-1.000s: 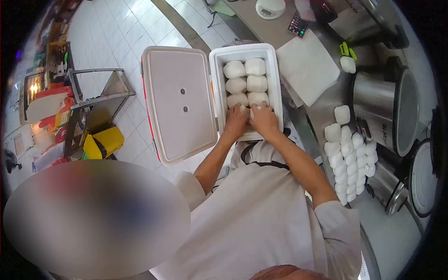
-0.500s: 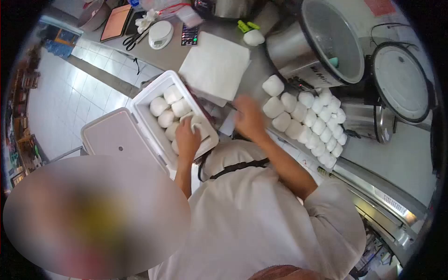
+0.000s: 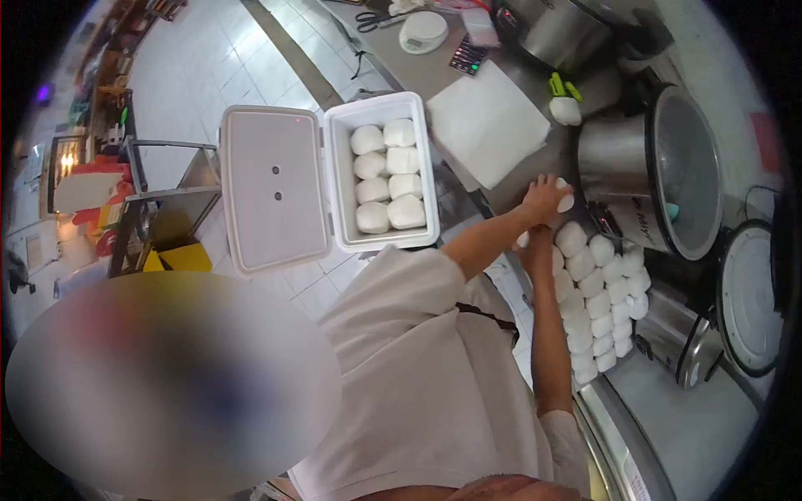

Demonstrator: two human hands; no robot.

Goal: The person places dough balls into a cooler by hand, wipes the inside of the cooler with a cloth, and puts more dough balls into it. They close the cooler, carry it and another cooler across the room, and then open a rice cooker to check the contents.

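Several rounded white bundles [image 3: 600, 305] stand close together in rows along the counter edge. At the near-left corner of these rows, my left hand [image 3: 545, 200] is closed round one white bundle [image 3: 565, 195]. My right hand [image 3: 537, 244] is just below, partly hidden by my left wrist. A piece of another white bundle [image 3: 523, 239] shows at its side, and its fingers seem closed on it. To the left, a white cooler box [image 3: 433, 179] stands open with two columns of white bundles [image 3: 404, 185] inside. Its lid [image 3: 276, 225] is folded out to the left.
White sheets [image 3: 489, 125] lie stacked on the counter. Behind the rows stands a large steel cooker [image 3: 614, 171], its round lid [image 3: 756, 296] alongside. Farther back are a white scale [image 3: 423, 32], a phone-sized keypad [image 3: 468, 55], scissors [image 3: 374, 20] and a bright green-handled item [image 3: 561, 85].
My left hand has left the cooler box and reached right to the rows of bundles. My right hand has also moved to them. The view has swung round, and the cooler's contents are now uncovered.
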